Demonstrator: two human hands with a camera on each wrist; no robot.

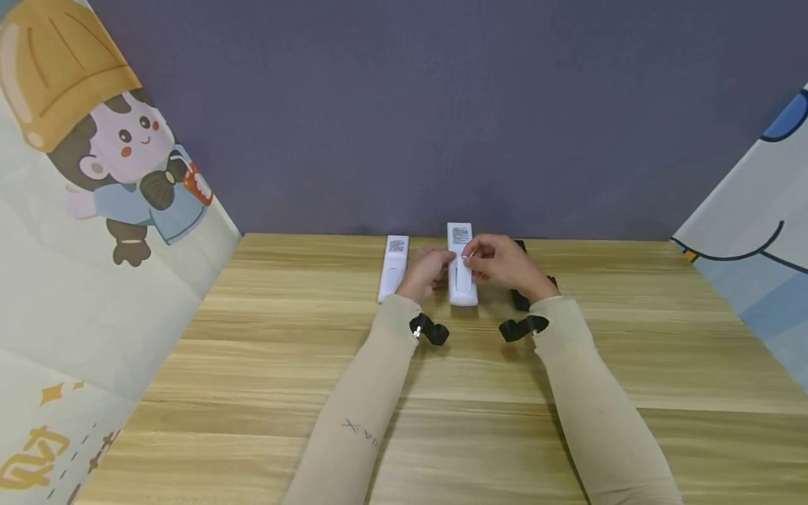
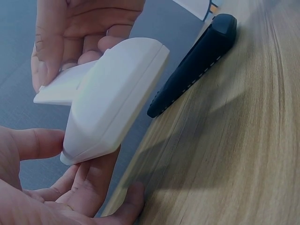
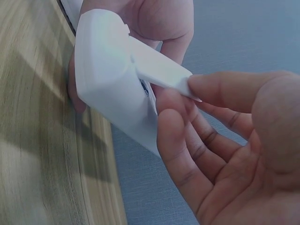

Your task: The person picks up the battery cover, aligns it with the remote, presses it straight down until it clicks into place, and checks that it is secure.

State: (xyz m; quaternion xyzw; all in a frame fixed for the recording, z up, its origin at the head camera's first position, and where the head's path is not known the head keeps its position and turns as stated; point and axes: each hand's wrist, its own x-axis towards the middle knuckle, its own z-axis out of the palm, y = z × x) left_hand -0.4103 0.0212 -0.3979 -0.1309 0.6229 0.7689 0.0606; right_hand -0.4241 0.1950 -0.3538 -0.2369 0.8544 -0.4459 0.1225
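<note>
Face-down and raised slightly off the table, a white remote control (image 1: pixel 459 237) shows a printed label on its back. My left hand (image 1: pixel 426 270) grips it from the left, thumb on one side and fingers underneath. Between thumb and fingers, my right hand (image 1: pixel 507 263) pinches the end of the white battery cover (image 3: pixel 161 63). That cover is tilted up at an angle from the remote's back, its other end still against the body. Under it a small part of the battery compartment (image 3: pixel 145 88) shows; most of the inside is hidden.
A second white remote control (image 1: pixel 393 270) lies face-down left of my left hand. Right of the held remote, a black object (image 2: pixel 197 61) lies on the wooden table (image 1: pixel 467 435), partly behind my right hand in the head view. A grey panel (image 1: pixel 442 119) stands along the far edge.
</note>
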